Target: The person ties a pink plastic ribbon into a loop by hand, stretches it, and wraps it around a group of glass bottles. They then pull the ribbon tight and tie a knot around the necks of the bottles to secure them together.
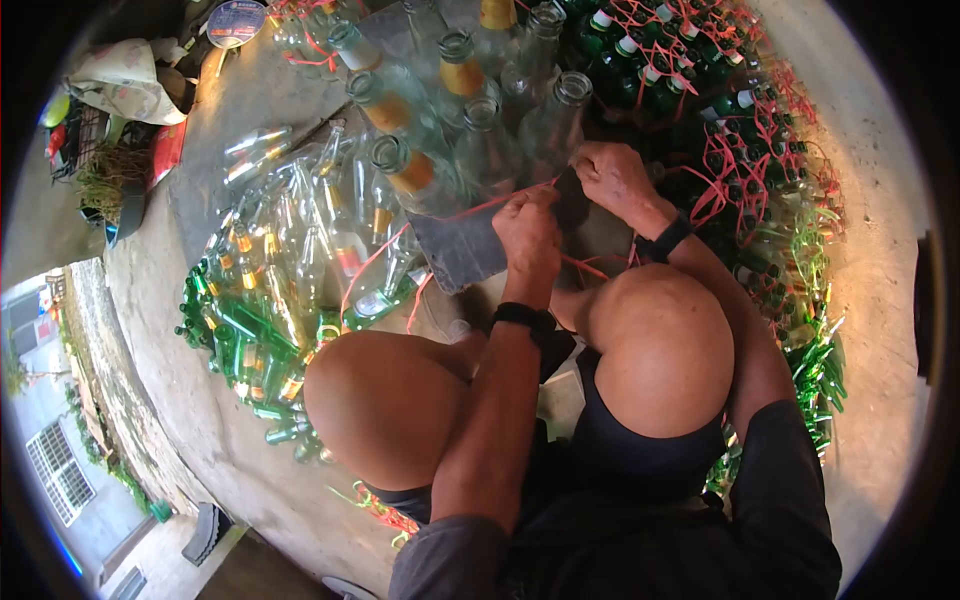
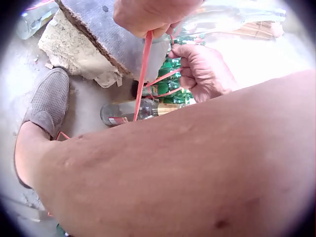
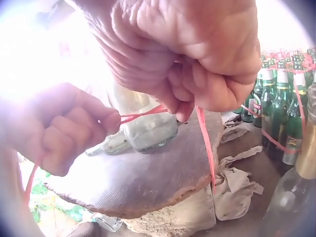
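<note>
Clear glass bottles (image 1: pixel 482 140), several with gold labels, stand bunched on a dark slab (image 1: pixel 455 250) before the person's knees. A thin pink plastic strap (image 1: pixel 478 208) runs along their near side. At the bunch's near edge, the left hand (image 1: pixel 528 232) grips the strap with curled fingers. The right hand (image 1: pixel 622 180) pinches another stretch of it, slightly farther off and to the right. In the right wrist view the strap (image 3: pixel 143 114) stretches taut between both hands, and a loose end (image 3: pixel 205 143) hangs below the right hand.
Many clear and green bottles (image 1: pixel 260 330) lie piled on the left. Green bottles (image 1: pixel 660 95) bound with pink straps crowd the far right. Pale rubble (image 2: pixel 74 49) lies under the slab, near a grey shoe (image 2: pixel 52 96). A sack (image 1: pixel 125 85) sits at the far left.
</note>
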Demonstrator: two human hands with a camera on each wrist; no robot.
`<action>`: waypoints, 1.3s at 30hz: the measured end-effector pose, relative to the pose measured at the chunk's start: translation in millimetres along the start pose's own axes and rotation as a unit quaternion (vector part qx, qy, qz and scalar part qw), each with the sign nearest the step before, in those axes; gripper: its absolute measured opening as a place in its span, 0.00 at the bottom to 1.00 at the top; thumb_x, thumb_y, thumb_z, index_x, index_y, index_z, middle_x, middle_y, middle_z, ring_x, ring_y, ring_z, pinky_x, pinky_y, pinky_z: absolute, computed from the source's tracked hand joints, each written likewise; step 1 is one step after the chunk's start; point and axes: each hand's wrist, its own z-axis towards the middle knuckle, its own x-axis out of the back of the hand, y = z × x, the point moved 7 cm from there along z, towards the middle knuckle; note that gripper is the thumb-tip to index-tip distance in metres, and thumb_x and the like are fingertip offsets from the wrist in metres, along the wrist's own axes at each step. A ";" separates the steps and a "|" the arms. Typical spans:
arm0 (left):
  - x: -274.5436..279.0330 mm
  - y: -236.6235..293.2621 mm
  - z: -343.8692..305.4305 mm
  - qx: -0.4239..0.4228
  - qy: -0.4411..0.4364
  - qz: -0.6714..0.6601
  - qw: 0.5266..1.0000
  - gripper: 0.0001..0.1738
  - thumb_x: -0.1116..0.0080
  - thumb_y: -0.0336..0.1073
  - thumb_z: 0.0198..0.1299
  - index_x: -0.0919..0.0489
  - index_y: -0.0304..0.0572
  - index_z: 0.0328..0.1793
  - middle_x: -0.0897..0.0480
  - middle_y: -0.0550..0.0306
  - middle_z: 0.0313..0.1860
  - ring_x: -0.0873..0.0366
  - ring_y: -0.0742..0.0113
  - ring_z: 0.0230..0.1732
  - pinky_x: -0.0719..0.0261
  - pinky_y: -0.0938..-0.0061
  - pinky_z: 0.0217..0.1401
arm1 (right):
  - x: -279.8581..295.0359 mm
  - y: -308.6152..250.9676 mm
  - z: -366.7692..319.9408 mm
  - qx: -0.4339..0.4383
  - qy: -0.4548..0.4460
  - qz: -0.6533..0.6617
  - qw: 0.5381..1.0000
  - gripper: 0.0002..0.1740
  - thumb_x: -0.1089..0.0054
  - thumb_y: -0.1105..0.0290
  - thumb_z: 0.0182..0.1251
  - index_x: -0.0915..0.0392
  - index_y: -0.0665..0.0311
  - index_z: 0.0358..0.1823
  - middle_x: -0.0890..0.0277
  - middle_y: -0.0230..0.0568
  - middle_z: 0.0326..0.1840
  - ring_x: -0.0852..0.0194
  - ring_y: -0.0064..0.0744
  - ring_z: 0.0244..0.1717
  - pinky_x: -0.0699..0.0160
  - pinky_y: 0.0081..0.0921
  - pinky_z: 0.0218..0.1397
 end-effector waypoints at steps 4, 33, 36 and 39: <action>-2.1 3.2 -1.5 -0.037 -0.002 -0.007 0.999 0.05 0.32 0.29 0.56 0.19 0.39 0.33 0.32 0.69 0.16 0.40 0.79 0.11 0.46 0.78 0.14 | -0.2 -5.5 2.5 0.007 -0.026 -0.020 0.999 0.05 0.44 0.72 0.59 0.19 0.61 0.29 0.20 0.54 0.30 0.20 0.64 0.37 0.21 0.50 0.39; -7.2 -3.2 -3.2 -0.146 -0.069 0.132 0.978 0.12 0.36 0.34 0.70 0.12 0.29 0.41 0.18 0.66 0.29 0.27 0.79 0.29 0.28 0.78 0.32 | -17.0 -6.3 -63.0 -0.075 -0.206 0.191 0.957 0.05 0.47 0.75 0.66 0.26 0.70 0.33 0.28 0.59 0.25 0.31 0.55 0.24 0.30 0.45 0.31; -7.6 -4.3 -1.3 -0.157 -0.076 0.149 0.973 0.13 0.36 0.35 0.70 0.12 0.29 0.40 0.17 0.64 0.28 0.26 0.79 0.28 0.26 0.77 0.31 | -29.2 -0.8 -64.8 -0.091 -0.231 0.207 0.946 0.05 0.47 0.75 0.66 0.27 0.70 0.33 0.29 0.56 0.22 0.31 0.48 0.22 0.31 0.44 0.30; -9.2 -6.5 -3.5 -0.128 -0.087 0.145 0.977 0.13 0.37 0.34 0.70 0.13 0.28 0.38 0.17 0.62 0.27 0.25 0.77 0.27 0.25 0.76 0.31 | -27.7 -2.1 -66.2 -0.105 -0.244 0.217 0.939 0.07 0.48 0.73 0.67 0.27 0.70 0.33 0.29 0.52 0.21 0.30 0.40 0.21 0.30 0.42 0.29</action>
